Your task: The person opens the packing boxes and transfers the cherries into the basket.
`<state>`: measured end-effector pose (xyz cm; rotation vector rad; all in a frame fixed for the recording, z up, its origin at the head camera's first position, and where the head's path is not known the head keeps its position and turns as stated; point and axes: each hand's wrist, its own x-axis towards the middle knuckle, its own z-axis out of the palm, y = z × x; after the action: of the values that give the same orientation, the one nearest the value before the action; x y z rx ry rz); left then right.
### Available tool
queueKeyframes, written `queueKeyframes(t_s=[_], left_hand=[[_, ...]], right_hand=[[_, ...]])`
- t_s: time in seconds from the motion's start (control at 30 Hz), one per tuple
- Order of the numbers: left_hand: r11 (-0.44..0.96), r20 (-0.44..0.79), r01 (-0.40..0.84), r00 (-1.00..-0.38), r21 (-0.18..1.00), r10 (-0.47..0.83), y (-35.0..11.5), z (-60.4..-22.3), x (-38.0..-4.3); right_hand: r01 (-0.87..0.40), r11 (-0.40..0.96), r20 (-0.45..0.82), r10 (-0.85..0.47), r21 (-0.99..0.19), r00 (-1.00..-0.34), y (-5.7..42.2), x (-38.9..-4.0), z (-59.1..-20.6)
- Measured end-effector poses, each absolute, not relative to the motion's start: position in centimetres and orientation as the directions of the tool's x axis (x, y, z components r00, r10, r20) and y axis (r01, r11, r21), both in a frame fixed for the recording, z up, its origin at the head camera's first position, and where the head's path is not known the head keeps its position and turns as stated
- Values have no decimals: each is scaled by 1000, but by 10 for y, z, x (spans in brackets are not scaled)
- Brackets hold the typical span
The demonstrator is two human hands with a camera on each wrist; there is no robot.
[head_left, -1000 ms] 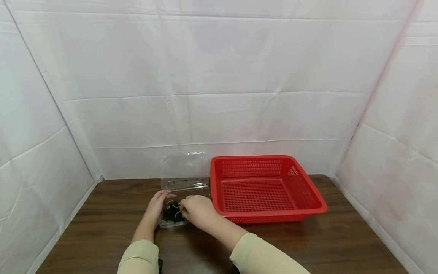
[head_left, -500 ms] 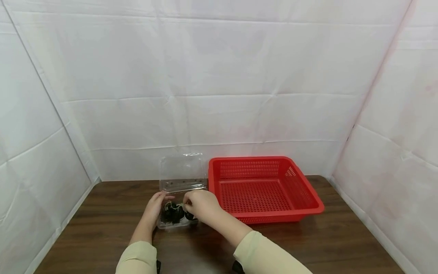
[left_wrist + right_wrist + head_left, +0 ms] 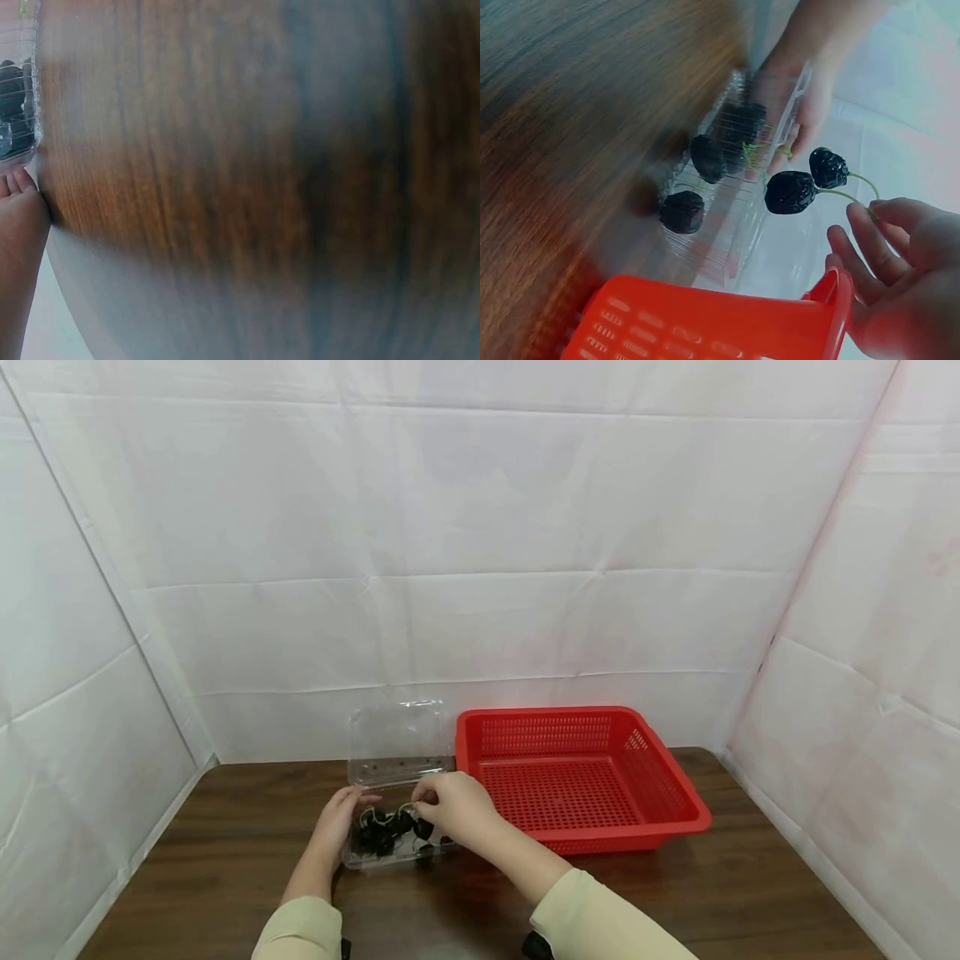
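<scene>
A clear plastic clamshell box (image 3: 393, 862) stands on the table with its lid (image 3: 397, 732) raised against the back wall. Several dark cherries lie in it, among them one (image 3: 682, 212) near its right end. My left hand (image 3: 335, 823) grips the left side of the box, fingers over the rim; only part of that hand (image 3: 21, 236) enters the left wrist view. Above the box, my right hand (image 3: 461, 808) pinches the green stems (image 3: 844, 193) of two cherries. The larger cherry (image 3: 790, 192) hangs beside the smaller one (image 3: 829, 167).
A red perforated plastic basket (image 3: 600, 837) stands close to the right of the box. Both rest on a dark wooden table (image 3: 225, 860). White sheeting (image 3: 480, 527) closes off the back and both sides.
My right hand has risen slightly and shifted right, drawing cherries by their stems away from the pile. My left hand has stayed at the box's side.
</scene>
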<state>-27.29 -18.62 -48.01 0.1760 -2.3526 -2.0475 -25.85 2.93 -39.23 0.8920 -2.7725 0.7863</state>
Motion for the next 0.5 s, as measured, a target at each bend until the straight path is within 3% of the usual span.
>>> queueKeyframes(t_s=[0.23,0.5], left_hand=[[128,-38,-49,-995,991,-89,-186,-482,-273],[126,-33,-43,-996,991,-85,-187,-481,-273]], right_hand=[[-495,578,217,-483,-649,-849,38,-256,-388],[-427,504,177,-469,-751,-865,46,-254,-385]])
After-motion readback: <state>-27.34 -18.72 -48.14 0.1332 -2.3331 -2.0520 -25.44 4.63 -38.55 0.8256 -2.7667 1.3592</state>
